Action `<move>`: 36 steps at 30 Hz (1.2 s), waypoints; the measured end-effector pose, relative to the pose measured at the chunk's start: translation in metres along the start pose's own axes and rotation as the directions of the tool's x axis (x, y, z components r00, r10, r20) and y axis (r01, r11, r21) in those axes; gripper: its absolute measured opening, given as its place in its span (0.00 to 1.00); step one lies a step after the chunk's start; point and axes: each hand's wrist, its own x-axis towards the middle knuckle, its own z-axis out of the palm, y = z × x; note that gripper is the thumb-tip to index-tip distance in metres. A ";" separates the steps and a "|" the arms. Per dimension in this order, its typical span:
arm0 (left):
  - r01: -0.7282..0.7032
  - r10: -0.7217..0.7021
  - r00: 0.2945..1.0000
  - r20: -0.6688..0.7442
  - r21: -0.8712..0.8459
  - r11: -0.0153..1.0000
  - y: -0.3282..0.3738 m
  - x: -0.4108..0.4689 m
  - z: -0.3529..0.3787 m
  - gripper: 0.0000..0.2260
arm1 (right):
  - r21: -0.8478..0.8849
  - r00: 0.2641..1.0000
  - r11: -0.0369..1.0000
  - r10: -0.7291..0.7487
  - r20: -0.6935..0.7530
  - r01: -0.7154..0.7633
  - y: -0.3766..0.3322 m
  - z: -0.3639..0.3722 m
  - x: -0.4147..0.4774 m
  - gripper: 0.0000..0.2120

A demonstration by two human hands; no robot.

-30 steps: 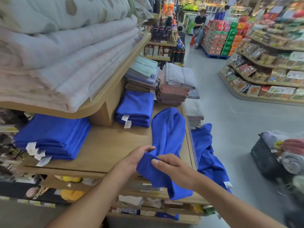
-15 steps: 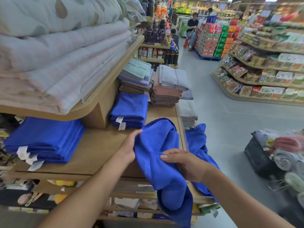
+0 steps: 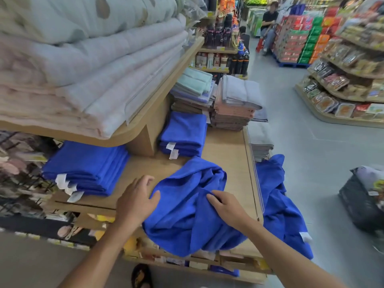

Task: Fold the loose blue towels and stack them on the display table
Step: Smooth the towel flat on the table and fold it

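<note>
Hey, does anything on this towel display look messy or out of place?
Yes. One blue towel lies crumpled on the display table, spilling over its front edge. A second loose towel hangs off the table's right side toward the floor. The left folded stack and the rear folded stack look tidy.

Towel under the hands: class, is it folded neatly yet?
No: the towel lies crumpled on the table, with part of it hanging over the front edge.
</note>
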 end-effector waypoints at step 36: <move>0.137 0.150 0.956 0.250 -0.839 0.527 0.130 0.067 -0.023 0.10 | 0.349 0.968 0.908 -0.252 0.018 0.230 -0.053 -0.020 -0.024 0.04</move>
